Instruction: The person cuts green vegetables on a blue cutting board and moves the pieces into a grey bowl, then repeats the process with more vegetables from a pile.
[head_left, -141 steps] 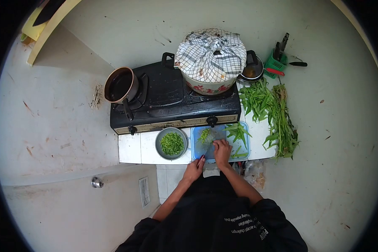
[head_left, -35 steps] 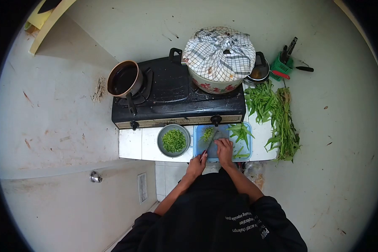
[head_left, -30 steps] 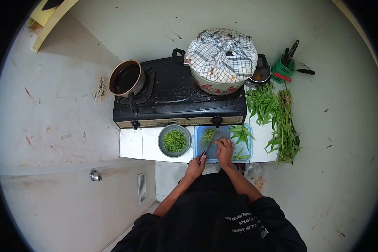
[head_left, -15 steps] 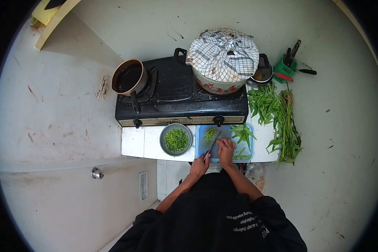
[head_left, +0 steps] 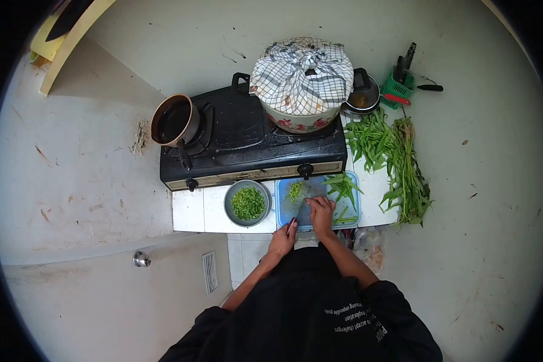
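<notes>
My left hand (head_left: 280, 242) is wrapped round the dark red handle of a knife (head_left: 292, 226) at the near edge of a blue-rimmed cutting board (head_left: 279, 211). The thin blade points away from me over the board. Just right of the blade, my right hand (head_left: 321, 214) rests with fingers drawn together; what they hold is too small to tell. Chopped greens (head_left: 294, 192) lie beyond the blade. Leaves (head_left: 342, 186) and short stems (head_left: 345, 217) are on the board's right side. Left of it, a grey bowl (head_left: 228, 211) holds more chopped greens (head_left: 248, 203).
Behind the board is a black stove (head_left: 223, 166) with a saucepan (head_left: 193, 123) and a large cloth-covered pot (head_left: 301, 120). Long leafy greens (head_left: 407, 175) lie at the right. A green basket (head_left: 396, 90) with utensils stands behind them, near a small pan (head_left: 363, 99).
The whole view has shifted slightly. The knife has drawn back a little towards me and its blade points more directly away. My right hand stays beside it, fingers still together.
</notes>
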Motion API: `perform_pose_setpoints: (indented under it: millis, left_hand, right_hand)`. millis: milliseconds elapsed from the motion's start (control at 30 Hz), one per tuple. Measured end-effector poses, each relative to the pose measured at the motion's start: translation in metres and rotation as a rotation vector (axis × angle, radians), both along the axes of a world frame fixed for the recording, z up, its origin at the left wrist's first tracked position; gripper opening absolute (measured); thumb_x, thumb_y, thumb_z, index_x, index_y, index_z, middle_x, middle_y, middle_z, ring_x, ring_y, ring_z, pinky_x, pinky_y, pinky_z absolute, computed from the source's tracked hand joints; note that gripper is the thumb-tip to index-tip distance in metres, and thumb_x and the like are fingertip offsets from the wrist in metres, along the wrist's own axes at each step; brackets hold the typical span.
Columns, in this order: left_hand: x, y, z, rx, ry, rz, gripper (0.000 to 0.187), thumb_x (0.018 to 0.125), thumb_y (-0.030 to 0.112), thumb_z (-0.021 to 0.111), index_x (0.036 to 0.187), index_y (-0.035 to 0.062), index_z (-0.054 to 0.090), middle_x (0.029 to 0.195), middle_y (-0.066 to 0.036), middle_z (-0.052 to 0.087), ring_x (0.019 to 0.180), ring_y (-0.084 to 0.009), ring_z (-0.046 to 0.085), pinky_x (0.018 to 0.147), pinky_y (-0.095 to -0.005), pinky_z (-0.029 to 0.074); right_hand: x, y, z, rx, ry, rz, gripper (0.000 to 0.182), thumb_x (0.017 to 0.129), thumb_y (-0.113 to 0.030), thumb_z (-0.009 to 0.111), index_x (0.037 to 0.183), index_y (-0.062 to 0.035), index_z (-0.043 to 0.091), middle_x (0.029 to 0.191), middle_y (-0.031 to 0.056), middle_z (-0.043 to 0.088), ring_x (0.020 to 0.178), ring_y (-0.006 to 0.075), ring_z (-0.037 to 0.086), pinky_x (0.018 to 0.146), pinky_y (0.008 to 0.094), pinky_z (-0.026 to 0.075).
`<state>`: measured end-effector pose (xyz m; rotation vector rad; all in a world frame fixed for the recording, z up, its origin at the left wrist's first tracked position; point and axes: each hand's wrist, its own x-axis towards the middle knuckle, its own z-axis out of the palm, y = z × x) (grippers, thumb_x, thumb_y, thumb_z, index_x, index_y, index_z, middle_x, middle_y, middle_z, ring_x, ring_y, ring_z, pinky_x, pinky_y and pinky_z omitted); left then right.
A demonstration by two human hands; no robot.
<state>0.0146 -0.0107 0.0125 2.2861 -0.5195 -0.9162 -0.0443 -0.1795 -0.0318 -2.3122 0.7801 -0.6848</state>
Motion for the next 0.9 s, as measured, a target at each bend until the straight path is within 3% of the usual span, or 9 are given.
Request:
perform_pose_setpoints:
  millis: [467, 900]
  left_hand:
    - [-0.003, -0.018, 0.009, 0.116, -0.118, 0.030, 0.055, 0.103, 0.048, 0.045, 0.101, -0.0023, 0.066, 0.089, -0.036, 0.066, 0.092, -0.0532, 0.065, 0.081, -0.0577, 0.051]
    - [0.001, -0.006, 0.018, 0.002, 0.006, -0.017, 0.051, 0.103, 0.047, 0.047, 0.106, -0.0007, 0.065, 0.086, -0.032, 0.067, 0.091, -0.0523, 0.064, 0.079, -0.0559, 0.051]
  right_hand:
    - [0.005, 0.001, 0.005, -0.020, 0.013, -0.060, 0.008, 0.087, -0.009, 0.069, 0.091, -0.0118, 0.075, 0.089, 0.0029, 0.067, 0.090, 0.0246, 0.061, 0.089, 0.0419, 0.036]
    - [-0.002, 0.001, 0.004, -0.010, 0.019, -0.017, 0.011, 0.084, -0.006, 0.069, 0.091, -0.0100, 0.075, 0.089, 0.0038, 0.065, 0.090, 0.0261, 0.060, 0.085, 0.0410, 0.040]
